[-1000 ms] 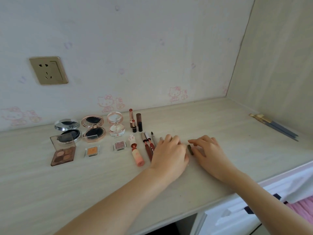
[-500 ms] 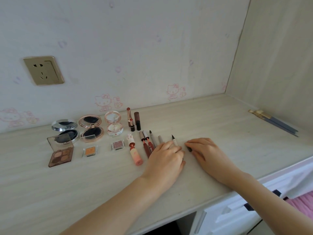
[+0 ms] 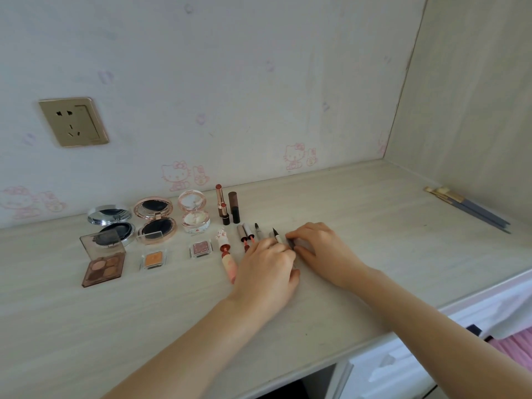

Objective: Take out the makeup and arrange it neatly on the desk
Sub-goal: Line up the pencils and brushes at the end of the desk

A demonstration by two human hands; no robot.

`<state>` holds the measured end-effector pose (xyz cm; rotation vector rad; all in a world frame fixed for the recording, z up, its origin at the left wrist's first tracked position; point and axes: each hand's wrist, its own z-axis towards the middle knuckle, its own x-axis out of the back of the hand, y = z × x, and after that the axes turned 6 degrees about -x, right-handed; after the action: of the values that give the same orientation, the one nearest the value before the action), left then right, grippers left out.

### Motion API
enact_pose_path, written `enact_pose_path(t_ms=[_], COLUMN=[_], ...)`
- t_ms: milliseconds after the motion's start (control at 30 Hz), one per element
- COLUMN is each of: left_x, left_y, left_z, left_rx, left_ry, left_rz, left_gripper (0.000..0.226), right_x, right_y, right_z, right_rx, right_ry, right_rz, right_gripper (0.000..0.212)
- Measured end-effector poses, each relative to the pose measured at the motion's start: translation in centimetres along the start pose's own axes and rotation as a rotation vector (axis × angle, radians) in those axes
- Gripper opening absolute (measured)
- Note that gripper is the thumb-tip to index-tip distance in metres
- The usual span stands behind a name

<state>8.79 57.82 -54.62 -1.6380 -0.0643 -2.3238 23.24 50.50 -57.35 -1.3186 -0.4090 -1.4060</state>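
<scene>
At frame centre on the desk (image 3: 374, 254), the eyeliner pen (image 3: 277, 237) lies with its long axis toward the wall, dark tip pointing up-frame; the left hand (image 3: 266, 272) pinches its barrel with curled fingers. The right hand (image 3: 319, 246) curls its fingertips round a small dark cap (image 3: 290, 243) just beside the pen.

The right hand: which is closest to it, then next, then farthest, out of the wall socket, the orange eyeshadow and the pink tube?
From the right hand:
1. Pink tube, lying just past the left hand.
2. Orange eyeshadow, further left in the front row.
3. Wall socket, up on the wall, far left.
</scene>
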Motion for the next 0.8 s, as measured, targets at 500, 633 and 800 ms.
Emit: enact_pose_path(t_ms=[500, 633, 800], left_x=[-1.0, -0.8, -1.7], left_y=[-0.5, 0.0, 1.8], left_z=[0.0, 1.1, 4.5], left_rx=[0.006, -0.026, -0.094], left_ry=[-0.039, 0.019, 0.043], left_rz=[-0.247, -0.342, -0.391], left_gripper=[0.033, 0.035, 0.033], right_x=[0.6, 2.4, 5.6], right_y=[1.1, 2.6, 5.6], right_z=[-1.0, -1.9, -3.9], right_rx=[-0.051, -0.09, -0.178], right_ry=[-0.012, -0.013, 0.004], right_rz=[0.06, -0.033, -0.144], right_gripper=[0.039, 0.038, 0.038])
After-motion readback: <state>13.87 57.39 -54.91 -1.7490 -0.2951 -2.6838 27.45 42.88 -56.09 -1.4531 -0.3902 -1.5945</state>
